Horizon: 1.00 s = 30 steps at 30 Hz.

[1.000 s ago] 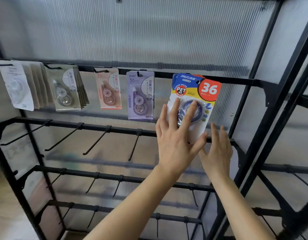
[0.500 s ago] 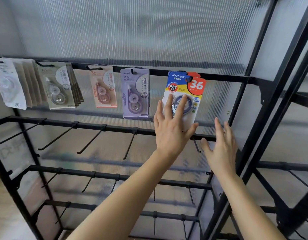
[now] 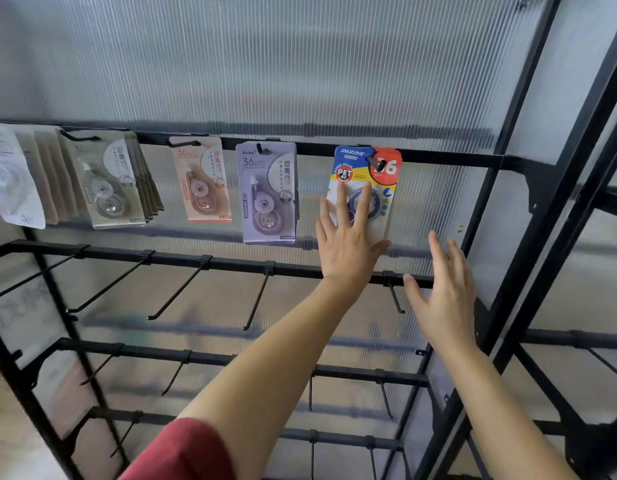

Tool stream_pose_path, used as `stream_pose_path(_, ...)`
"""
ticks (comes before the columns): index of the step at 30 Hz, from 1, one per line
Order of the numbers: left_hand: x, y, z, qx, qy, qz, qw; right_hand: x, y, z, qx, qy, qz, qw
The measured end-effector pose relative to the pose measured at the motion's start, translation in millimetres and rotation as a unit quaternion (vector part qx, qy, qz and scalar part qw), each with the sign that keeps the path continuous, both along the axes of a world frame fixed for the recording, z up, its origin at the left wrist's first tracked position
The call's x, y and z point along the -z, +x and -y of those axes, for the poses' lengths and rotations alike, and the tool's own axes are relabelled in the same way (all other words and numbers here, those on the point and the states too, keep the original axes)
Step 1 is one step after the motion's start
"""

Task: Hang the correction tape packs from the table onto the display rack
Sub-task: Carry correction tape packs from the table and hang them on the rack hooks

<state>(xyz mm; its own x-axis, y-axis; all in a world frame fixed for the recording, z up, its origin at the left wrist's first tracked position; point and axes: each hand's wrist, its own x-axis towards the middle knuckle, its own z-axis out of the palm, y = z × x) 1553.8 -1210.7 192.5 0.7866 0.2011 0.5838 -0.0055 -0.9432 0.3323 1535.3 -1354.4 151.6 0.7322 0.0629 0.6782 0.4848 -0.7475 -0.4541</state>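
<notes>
Down at the near edge, a red sleeve (image 3: pixel 182 452) leads up to the left hand (image 3: pixel 348 247), fingers (image 3: pixel 342 206) straight and spread, pressing flat on the blue correction tape pack (image 3: pixel 386 199). Right hand (image 3: pixel 442 299) hovers lower right, loose and apart, holding nothing, close by the slanting upright of the display rack (image 3: pixel 528 188). That pack hangs from a hook (image 3: pixel 374 162) on the top rail (image 3: pixel 445 157), with open rail out to the upright. Purple pack (image 3: pixel 267 192) beside it, pink pack (image 3: pixel 203 180) further left. Behind, a ribbed translucent panel (image 3: pixel 300 64).
</notes>
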Motion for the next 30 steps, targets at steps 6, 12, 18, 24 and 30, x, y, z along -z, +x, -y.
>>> stream_pose_path(6,17.3,-14.7,-15.1,0.024,0.061,0.016,0.998,0.6,-1.1,4.4,0.000,-0.003,0.008,1.000)
stream_pose_path(12,35.8,-50.2,-50.8,0.007,0.056,0.029,0.998,11.5,-13.2,5.9,-0.015,-0.022,0.007,1.000)
stream_pose_path(18,61.7,-95.1,-91.8,-0.026,0.056,-0.005,0.998,33.6,-47.9,-28.7,-0.062,-0.036,-0.012,0.997)
stream_pose_path(24,104.4,-164.7,-132.5,-0.068,0.033,-0.048,0.996,64.0,-102.2,-87.9,-0.128,-0.062,-0.062,0.988)
stream_pose_path(30,148.9,-273.9,-182.8,-0.122,-0.021,-0.076,0.989,93.0,-187.2,-159.4,-0.203,-0.112,-0.101,0.967)
